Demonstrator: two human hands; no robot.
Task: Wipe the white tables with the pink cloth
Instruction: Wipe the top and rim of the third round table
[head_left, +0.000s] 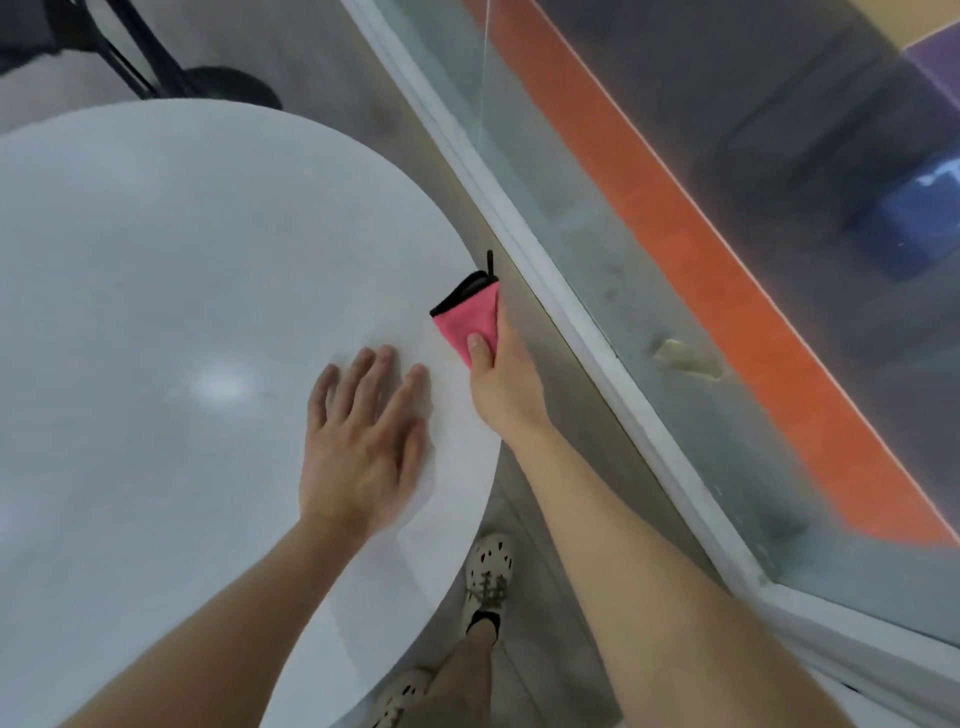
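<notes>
Gripping pink cloth (470, 325), right hand (501, 387) at round white table (156, 260) edge beside glass wall (649, 322).

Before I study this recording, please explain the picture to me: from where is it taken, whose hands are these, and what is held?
There is no machine here. One camera, worn on a person's head, looks down at two bare hands. The left hand lies flat with straight fingers on the round white table. The right hand grips a folded pink cloth with black trim at the table's right edge. The person's pale shoes show below.
</notes>
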